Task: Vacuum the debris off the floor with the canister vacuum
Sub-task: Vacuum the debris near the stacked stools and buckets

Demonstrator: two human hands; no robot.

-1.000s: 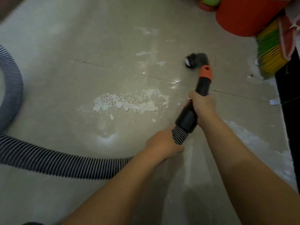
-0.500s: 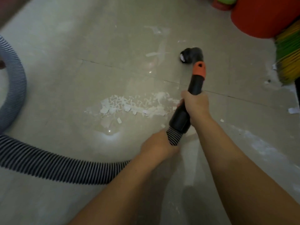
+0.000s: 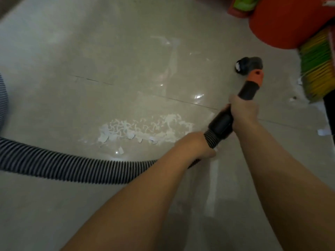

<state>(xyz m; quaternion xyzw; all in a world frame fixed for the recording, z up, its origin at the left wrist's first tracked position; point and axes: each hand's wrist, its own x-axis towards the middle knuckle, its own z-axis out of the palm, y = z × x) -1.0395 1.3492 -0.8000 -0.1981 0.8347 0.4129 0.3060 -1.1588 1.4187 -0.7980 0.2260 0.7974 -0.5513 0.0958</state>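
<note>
Head view looks down on both bare forearms reaching forward over a glossy tiled floor (image 3: 90, 73). Right hand (image 3: 243, 110) wraps its fingers around the black wand handle (image 3: 222, 122), just above the cuff where the hose joins. Left hand (image 3: 194, 144) grips the ribbed grey hose (image 3: 72, 169) just behind that cuff. From there the hose runs left across the floor and curves up along the left edge. Beyond the right hand the wand carries an orange collar (image 3: 255, 77) and ends in a dark nozzle (image 3: 249, 65) set at the floor. White debris (image 3: 145, 131), a patch of flakes and curls, lies on the tile left of the handle, apart from the nozzle. A red-orange tub (image 3: 290, 24) and a broom's green and yellow bristles (image 3: 317, 66) stand at the upper right, with a few white scraps near the broom.
</note>
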